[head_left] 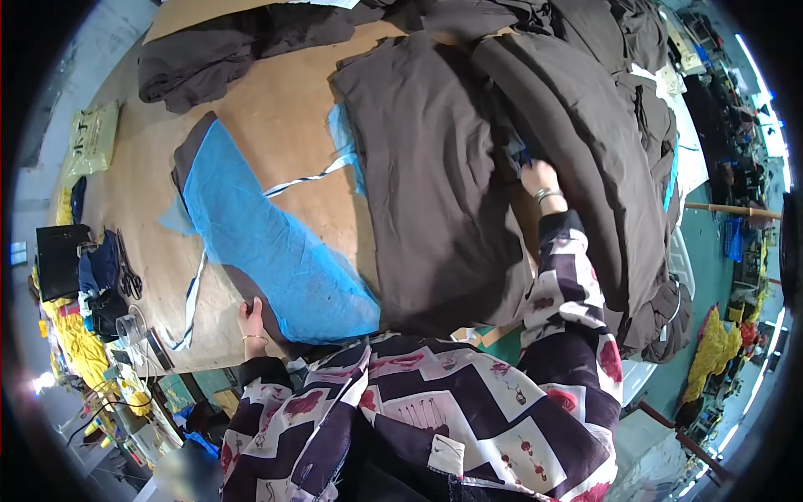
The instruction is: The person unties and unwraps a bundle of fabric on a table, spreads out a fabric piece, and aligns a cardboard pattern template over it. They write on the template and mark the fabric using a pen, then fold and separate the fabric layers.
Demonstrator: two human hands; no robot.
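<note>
My left hand (252,320) rests at the near edge of the table, fingers slightly apart, beside a cut dark brown fabric piece (244,283). A sheer blue sheet (242,219) covers most of that piece. Further right, my right hand (540,179) is closed in the gap between a flat brown fabric panel (431,184) and a thick brown fabric pile (577,134). Something small and blue shows at its fingertips; its kind is hidden. A blue-and-white twisted strip (309,177) runs between the blue sheet and the panel.
Folded brown fabric (201,71) lies along the far side of the wooden table (276,75). Black scissors (129,269), a clear plastic bag (92,138) and dark cloths sit at the left edge. Yellow fabric (711,356) is off to the right.
</note>
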